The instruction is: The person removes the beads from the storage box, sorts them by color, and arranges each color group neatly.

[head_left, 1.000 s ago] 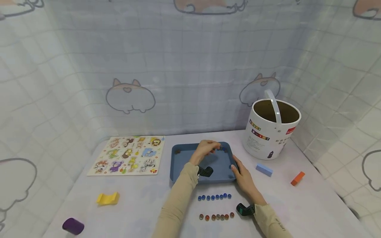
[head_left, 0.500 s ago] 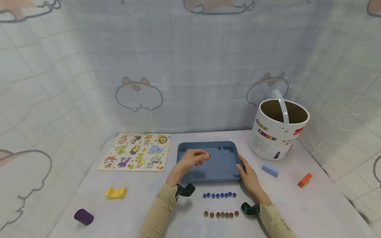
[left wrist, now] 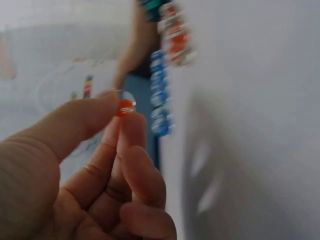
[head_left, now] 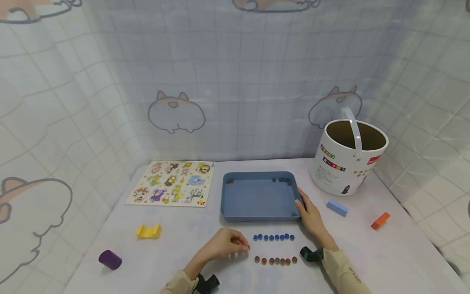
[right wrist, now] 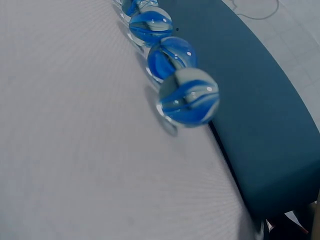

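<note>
My left hand [head_left: 235, 241] pinches a small orange-red marble [left wrist: 125, 107] between thumb and fingertips, low over the table just left of a row of red marbles [head_left: 275, 260]. Behind that row lies a row of blue marbles [head_left: 273, 237], seen close up in the right wrist view [right wrist: 187, 97]. A blue tray [head_left: 257, 198] sits behind the rows, with a few marbles in its far corners [head_left: 282, 180]. My right hand [head_left: 310, 212] rests against the tray's right front corner, fingers on its rim.
A white bucket [head_left: 349, 153] with a handle stands at the back right. An animal puzzle board [head_left: 172, 183] lies left of the tray. Loose blocks lie around: yellow [head_left: 148, 231], purple cylinder [head_left: 109, 259], light blue [head_left: 337, 207], orange [head_left: 380, 220].
My left hand has come out of the tray with a marble and moved down toward me, to the left end of the red row. The right hand has stayed at the tray.
</note>
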`<state>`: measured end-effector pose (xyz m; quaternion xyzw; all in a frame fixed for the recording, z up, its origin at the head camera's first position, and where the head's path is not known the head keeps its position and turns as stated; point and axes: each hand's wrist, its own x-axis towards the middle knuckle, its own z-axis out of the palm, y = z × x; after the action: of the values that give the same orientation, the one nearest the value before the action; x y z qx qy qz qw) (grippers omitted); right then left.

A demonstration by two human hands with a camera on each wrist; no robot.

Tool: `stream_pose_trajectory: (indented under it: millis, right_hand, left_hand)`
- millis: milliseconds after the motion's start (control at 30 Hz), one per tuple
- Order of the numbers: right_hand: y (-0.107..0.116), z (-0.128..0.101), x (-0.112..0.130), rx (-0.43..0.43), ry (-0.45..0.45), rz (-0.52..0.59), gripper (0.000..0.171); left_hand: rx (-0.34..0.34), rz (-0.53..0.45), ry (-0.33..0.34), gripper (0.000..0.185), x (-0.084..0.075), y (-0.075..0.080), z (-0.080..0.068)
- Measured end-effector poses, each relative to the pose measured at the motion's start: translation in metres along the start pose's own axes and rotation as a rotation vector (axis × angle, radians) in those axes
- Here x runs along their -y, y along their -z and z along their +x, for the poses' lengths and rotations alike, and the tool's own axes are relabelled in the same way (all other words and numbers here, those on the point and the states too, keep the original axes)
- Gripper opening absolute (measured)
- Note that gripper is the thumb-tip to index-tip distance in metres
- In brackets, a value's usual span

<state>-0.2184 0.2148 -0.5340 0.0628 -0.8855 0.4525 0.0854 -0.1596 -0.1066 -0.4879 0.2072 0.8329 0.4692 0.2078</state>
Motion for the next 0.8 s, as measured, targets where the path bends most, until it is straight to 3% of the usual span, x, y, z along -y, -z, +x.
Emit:
stream_pose_trajectory:
  millis: [233, 467, 633, 800]
  right_hand:
    - [0.000, 0.000, -0.001, -0.013, 0.010, -0.007, 0.057]
    - [0.000, 0.001, 0.002, 0.000, -0.001, -0.013, 0.058]
    - [0.001, 0.001, 0.001, -0.015, 0.005, 0.000, 0.056]
    - [-0.003, -0.001, -0.001, -0.021, 0.015, 0.016, 0.054]
  left_hand:
    - [-0.026, 0.139, -0.010, 0.005, 0.001, -0.019, -0.006]
    - [-0.043, 0.215, -0.011, 0.013, -0.005, -0.015, -0.003]
    - [-0.095, 0.170, -0.087, 0.015, -0.026, -0.001, 0.023]
    - [-0.087, 0.112, -0.101, 0.023, -0.051, 0.007, 0.067]
